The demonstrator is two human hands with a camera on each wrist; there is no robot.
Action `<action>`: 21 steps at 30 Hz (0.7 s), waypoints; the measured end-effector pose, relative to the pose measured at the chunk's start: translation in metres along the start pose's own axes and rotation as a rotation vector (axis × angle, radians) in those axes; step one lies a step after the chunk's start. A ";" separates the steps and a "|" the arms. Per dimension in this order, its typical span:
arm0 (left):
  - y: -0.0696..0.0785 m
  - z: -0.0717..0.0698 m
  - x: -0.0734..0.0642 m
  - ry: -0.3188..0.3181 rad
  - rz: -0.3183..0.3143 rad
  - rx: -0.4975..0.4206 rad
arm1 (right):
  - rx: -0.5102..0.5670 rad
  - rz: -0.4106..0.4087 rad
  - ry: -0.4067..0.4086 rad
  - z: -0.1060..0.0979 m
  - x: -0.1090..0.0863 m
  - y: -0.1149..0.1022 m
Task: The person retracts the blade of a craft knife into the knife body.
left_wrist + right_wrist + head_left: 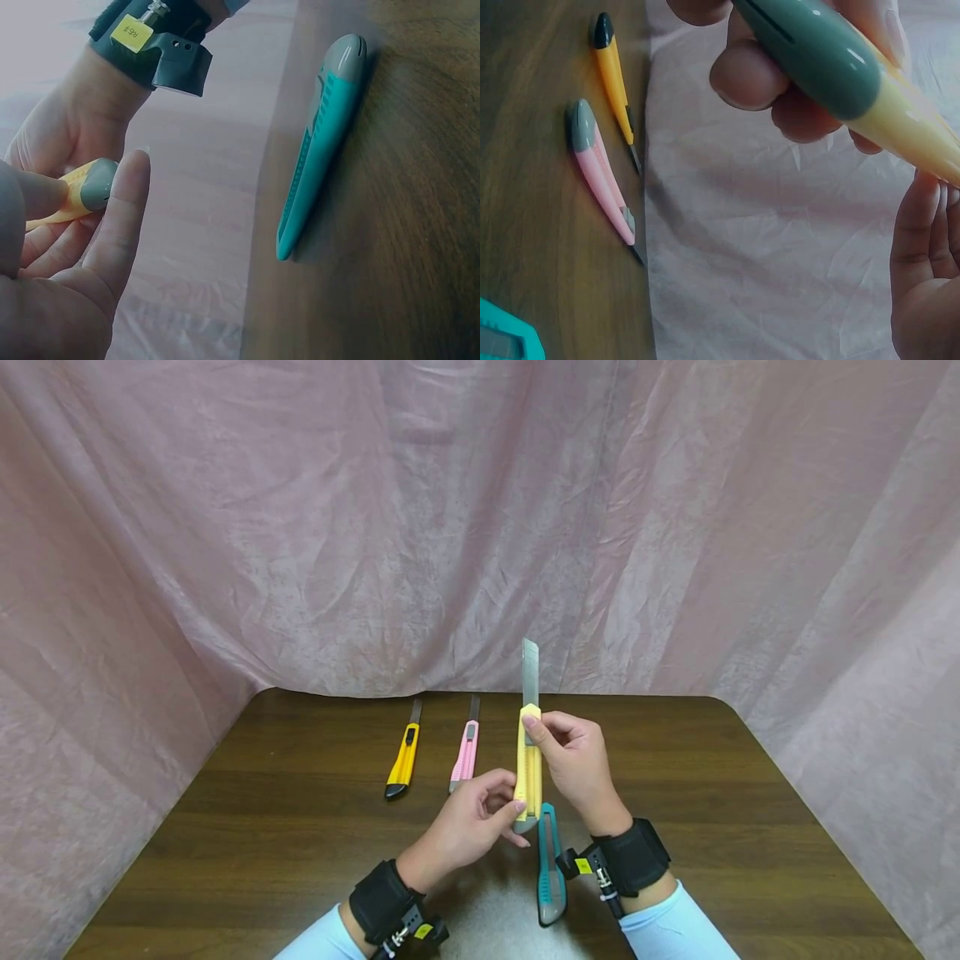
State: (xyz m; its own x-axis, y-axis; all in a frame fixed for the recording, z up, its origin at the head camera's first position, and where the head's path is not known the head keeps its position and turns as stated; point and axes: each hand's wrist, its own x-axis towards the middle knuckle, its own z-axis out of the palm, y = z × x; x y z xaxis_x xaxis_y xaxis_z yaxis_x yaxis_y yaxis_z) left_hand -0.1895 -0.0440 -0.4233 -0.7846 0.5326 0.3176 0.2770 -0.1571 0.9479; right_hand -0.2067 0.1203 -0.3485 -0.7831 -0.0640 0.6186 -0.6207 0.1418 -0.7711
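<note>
A pale yellow utility knife (528,781) is held upright above the table, its long blade (531,672) extended upward. My left hand (465,827) pinches the handle near its grey bottom end. Higher up, the right hand (585,764) grips the same handle, thumb on the front by the slider. In the right wrist view, the grey end cap (832,67) fills the upper part. Below the hands lies a teal utility knife (330,127) with a grey end; no blade shows on it.
A dark wooden table (262,827) is backed by a pink curtain (450,527). Left of the hands lie an orange-yellow utility knife (403,762) and a pink utility knife (466,749), both with blades out toward the back edge. The left hand partly overlaps the pink one's lower end.
</note>
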 end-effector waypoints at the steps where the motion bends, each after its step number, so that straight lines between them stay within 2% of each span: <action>1: 0.000 0.000 0.000 0.000 0.000 0.000 | -0.005 0.003 0.002 0.000 0.000 -0.001; 11: 0.003 0.000 -0.001 -0.001 -0.005 -0.001 | -0.004 -0.014 0.025 0.002 -0.001 0.000; 19: 0.003 -0.001 -0.002 0.006 -0.011 0.004 | 0.008 -0.005 0.007 0.001 -0.002 0.029; 21: 0.004 -0.001 -0.002 0.007 -0.014 0.001 | 0.007 -0.006 0.002 0.002 -0.002 0.027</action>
State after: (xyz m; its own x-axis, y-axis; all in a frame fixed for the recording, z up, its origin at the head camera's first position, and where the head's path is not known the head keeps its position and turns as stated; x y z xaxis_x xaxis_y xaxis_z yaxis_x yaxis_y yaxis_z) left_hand -0.1873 -0.0466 -0.4203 -0.7926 0.5286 0.3040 0.2662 -0.1486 0.9524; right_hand -0.2222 0.1227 -0.3706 -0.7791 -0.0631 0.6237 -0.6259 0.1342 -0.7683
